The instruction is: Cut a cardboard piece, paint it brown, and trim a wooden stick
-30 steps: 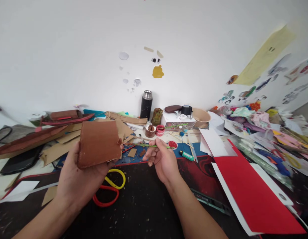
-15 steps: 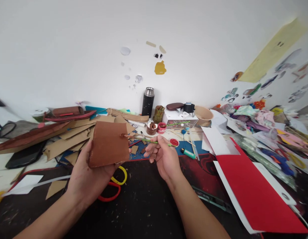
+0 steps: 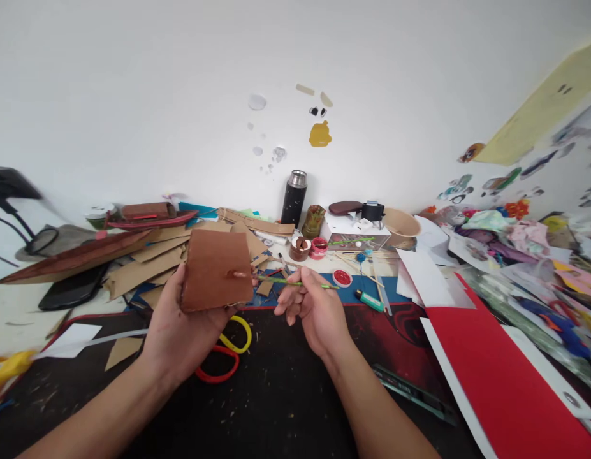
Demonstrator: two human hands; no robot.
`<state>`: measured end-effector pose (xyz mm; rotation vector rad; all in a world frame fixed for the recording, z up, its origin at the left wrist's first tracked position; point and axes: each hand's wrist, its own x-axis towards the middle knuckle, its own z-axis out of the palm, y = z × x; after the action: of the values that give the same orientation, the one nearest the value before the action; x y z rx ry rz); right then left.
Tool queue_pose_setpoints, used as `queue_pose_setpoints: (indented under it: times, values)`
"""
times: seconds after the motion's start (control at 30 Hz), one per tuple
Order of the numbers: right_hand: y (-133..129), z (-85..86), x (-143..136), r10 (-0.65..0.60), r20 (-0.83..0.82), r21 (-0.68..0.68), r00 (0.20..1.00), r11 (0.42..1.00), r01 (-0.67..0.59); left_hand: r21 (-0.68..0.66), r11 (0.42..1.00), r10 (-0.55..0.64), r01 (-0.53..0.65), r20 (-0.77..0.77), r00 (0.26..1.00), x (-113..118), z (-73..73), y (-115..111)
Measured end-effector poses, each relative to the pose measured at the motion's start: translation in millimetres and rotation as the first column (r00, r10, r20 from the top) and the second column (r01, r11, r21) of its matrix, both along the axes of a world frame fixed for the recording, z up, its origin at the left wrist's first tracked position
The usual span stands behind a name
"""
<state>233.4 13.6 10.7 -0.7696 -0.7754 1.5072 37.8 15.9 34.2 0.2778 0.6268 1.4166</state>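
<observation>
A brown painted square panel (image 3: 213, 268) rests tilted in my left hand (image 3: 173, 325), whose fingers are wrapped behind and under it. My right hand (image 3: 317, 306) pinches a thin green paintbrush (image 3: 295, 281). The brush's tip touches the panel's face, right of its middle, where a small wet-looking mark shows. Behind the hands stand an open jar of brown paint (image 3: 299, 248) and a jar of red paint (image 3: 319, 247). Just past my right hand lies a round red-filled lid (image 3: 342, 278).
Scissors (image 3: 238, 335) with yellow and red handles lie under the panel. Cardboard pieces (image 3: 127, 274) pile up at the left. A black flask (image 3: 294, 199) stands by the wall. A green lighter (image 3: 370, 300) and red sheet (image 3: 496, 363) are at the right.
The brush tip has moved lower on the panel, from near its upper right part. The view has shifted left, so most things appear further right.
</observation>
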Motion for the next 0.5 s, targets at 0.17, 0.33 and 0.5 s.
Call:
queue_pose_setpoints:
  times: [0.17, 0.33, 0.5]
  values:
    - [-3.7, -1.7, -4.1, 0.122, 0.018, -0.006, 0.992, 0.993, -0.121, 0.012, 1.000, -0.027, 0.028, -0.055, 0.998, 0.3, -1.5, 1.5]
    - [-1.0, -0.3, -0.1, 0.013, 0.014, 0.000, 1.000, 1.000, -0.013, 0.007, 1.000, -0.016, 0.016, 0.008, 1.000, 0.3, -3.1, 1.2]
    - [-5.1, -3.4, -6.8, 0.151, 0.024, -0.001, 0.988, 0.989, -0.151, 0.013, 0.998, -0.063, 0.063, -0.013, 0.998, 1.2, -7.8, 0.3]
